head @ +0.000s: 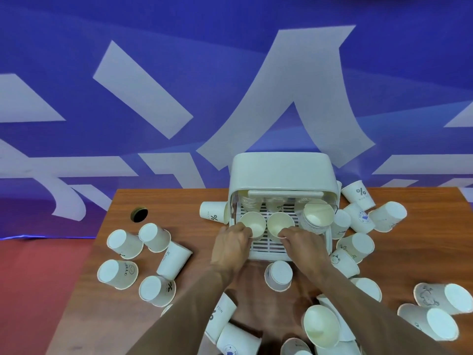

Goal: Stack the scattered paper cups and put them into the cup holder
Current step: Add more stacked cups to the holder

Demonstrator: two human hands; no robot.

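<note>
A white cup holder (281, 172) stands open at the far middle of the wooden bench (179, 206), its slatted tray facing near. Three things stand upright in the tray's front row: a left cup (256, 222), a middle cup (279, 222), and at the right a nested stack (317, 219) leaning slightly. More cups sit behind them under the clear cover, too blurred to count. Two hands reach in, well apart from each other. The left hand (231, 242) has its fingers curled on the near rim of the left cup, and the right hand (299, 239) pinches the near rim of the middle cup. On the left of the bench lie five loose cups (124, 243), bases up or tipped, and one side-lying cup (213, 215) touches the holder's left wall. One inverted cup (279, 275) sits just near of the tray between the forearms. At least nine right-side cups (387, 216) crowd the right, and several more lie at the near edge. One dark round grommet (139, 214) marks the far left of the bench.
</note>
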